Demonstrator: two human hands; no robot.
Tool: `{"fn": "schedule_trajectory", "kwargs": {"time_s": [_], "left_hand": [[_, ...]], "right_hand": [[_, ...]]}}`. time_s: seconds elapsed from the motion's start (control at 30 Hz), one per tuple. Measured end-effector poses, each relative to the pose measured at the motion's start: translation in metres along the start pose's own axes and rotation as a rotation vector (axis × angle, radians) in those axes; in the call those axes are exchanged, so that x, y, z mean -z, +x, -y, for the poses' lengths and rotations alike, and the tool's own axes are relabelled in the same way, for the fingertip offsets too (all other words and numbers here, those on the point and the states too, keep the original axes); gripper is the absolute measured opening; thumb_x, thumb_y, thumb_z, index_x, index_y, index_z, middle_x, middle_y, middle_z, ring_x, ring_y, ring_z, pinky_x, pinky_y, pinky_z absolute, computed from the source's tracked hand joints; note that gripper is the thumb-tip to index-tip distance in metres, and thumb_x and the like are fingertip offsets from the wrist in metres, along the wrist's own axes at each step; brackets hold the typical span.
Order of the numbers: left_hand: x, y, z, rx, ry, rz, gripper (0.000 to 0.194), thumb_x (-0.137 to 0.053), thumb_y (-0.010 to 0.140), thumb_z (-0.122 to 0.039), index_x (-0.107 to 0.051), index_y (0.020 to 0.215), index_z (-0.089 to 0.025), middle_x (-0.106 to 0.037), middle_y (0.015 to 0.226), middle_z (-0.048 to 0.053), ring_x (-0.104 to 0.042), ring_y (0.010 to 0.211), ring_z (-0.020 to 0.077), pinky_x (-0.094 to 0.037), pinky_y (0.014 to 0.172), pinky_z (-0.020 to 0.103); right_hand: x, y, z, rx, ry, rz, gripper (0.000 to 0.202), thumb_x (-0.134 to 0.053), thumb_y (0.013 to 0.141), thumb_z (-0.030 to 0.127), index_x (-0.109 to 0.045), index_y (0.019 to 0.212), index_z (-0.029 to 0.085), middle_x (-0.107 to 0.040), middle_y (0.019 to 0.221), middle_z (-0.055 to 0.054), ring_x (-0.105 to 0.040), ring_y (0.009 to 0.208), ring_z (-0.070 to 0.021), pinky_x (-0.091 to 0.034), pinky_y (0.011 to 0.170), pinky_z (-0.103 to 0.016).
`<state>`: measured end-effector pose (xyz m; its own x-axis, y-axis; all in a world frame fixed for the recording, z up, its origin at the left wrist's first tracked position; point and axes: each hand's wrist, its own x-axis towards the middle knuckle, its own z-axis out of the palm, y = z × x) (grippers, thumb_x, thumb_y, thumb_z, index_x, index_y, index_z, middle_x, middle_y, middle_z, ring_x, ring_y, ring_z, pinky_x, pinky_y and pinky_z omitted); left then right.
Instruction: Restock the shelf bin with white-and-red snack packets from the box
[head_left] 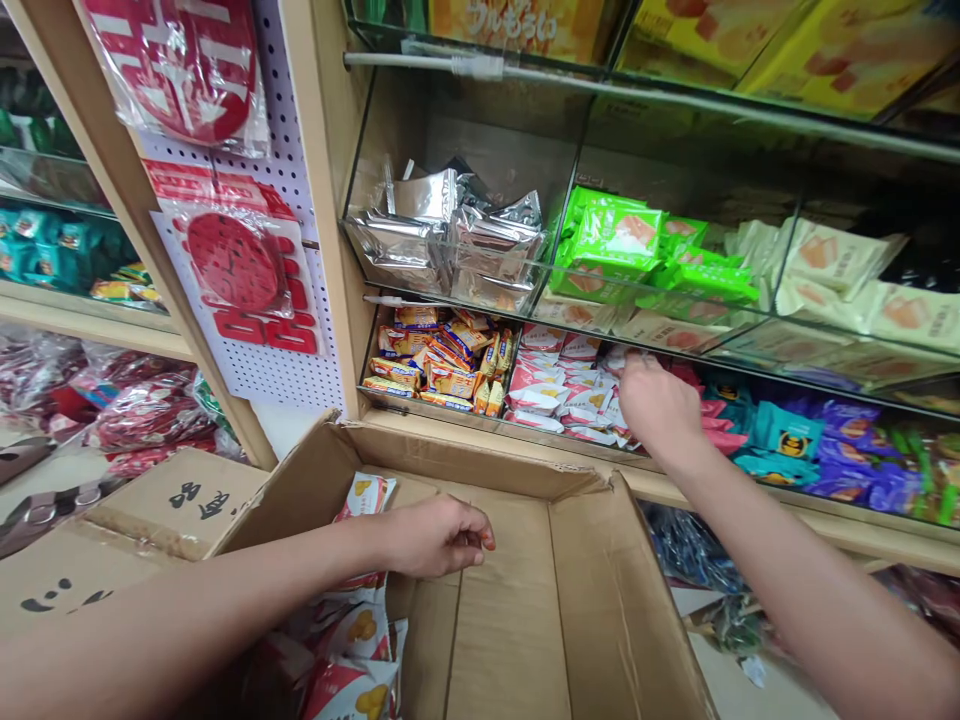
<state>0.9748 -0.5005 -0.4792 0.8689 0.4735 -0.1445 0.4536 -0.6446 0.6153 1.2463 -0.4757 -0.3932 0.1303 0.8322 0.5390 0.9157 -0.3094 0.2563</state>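
Note:
My left hand [442, 535] hovers over the open cardboard box [600, 590], fingers loosely bent and slightly apart, with nothing visible in them. Below and left of it, white-and-pink snack packets [360, 640] printed with round yellow biscuits lie along the box's left side. My right hand [660, 400] reaches into the low shelf bin, its fingers closed at the edge of a snack packet [616, 360]; the fingertips are partly hidden. Similar pink-and-white packets [547, 385] fill the compartment to the left of that hand.
Orange-wrapped snacks [442, 360] fill the bin at left. Teal packets [780, 440] and purple packets [855, 450] lie to the right. Above are silver pouches [450, 235] and green packets [615, 240] behind a clear shelf front. Red decorations [232, 260] hang on a pegboard.

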Motion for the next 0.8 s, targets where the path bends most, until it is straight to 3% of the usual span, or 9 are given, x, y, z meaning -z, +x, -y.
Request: {"fn": "schedule_trajectory", "kwargs": {"time_s": [0.17,0.3,0.5,0.63,0.8], "left_hand": [[-0.004,-0.002,0.007,-0.005,0.003,0.004,0.025,-0.048,0.076,-0.027,-0.059,0.097,-0.019,-0.064,0.082,0.003,-0.057,0.067,0.0114,-0.04,0.057,0.017],[-0.004,-0.003,0.007,0.016,-0.011,0.026,0.025,-0.049,0.075,-0.025,-0.06,0.097,-0.019,-0.065,0.079,0.002,-0.057,0.064,0.0106,-0.04,0.056,0.016],[-0.007,-0.003,0.012,0.028,0.013,0.06,0.026,-0.05,0.074,-0.025,-0.059,0.098,-0.019,-0.065,0.079,0.002,-0.057,0.065,0.0108,-0.041,0.056,0.016],[-0.009,-0.004,0.018,0.044,0.019,0.092,0.026,-0.051,0.074,-0.025,-0.059,0.097,-0.019,-0.065,0.08,0.002,-0.057,0.065,0.0112,-0.041,0.056,0.017],[-0.007,-0.005,0.015,0.087,0.043,0.155,0.029,-0.053,0.072,-0.025,-0.06,0.099,-0.018,-0.065,0.079,0.003,-0.058,0.068,0.013,-0.042,0.057,0.018]], "right_hand": [[0.005,0.02,0.0,0.079,-0.077,0.157,0.025,-0.039,0.073,0.005,-0.064,0.078,0.01,-0.065,0.077,-0.017,-0.063,0.074,-0.0277,-0.047,0.058,-0.033],[0.0,0.025,-0.003,0.149,-0.096,0.099,0.026,-0.039,0.074,0.004,-0.065,0.075,0.009,-0.065,0.072,-0.017,-0.063,0.07,-0.0282,-0.047,0.056,-0.034],[-0.018,0.031,-0.003,0.106,-0.075,0.061,0.029,-0.038,0.074,0.003,-0.066,0.071,0.005,-0.063,0.065,-0.02,-0.063,0.065,-0.0312,-0.047,0.052,-0.039],[-0.024,0.042,0.001,0.073,-0.053,0.041,0.031,-0.036,0.075,0.002,-0.066,0.081,0.001,-0.063,0.072,-0.025,-0.062,0.074,-0.0331,-0.047,0.057,-0.042],[-0.034,0.065,-0.001,0.057,0.051,0.007,0.039,-0.03,0.079,0.003,-0.057,0.107,0.002,-0.062,0.092,-0.024,-0.057,0.089,-0.0292,-0.04,0.077,-0.046]]}}
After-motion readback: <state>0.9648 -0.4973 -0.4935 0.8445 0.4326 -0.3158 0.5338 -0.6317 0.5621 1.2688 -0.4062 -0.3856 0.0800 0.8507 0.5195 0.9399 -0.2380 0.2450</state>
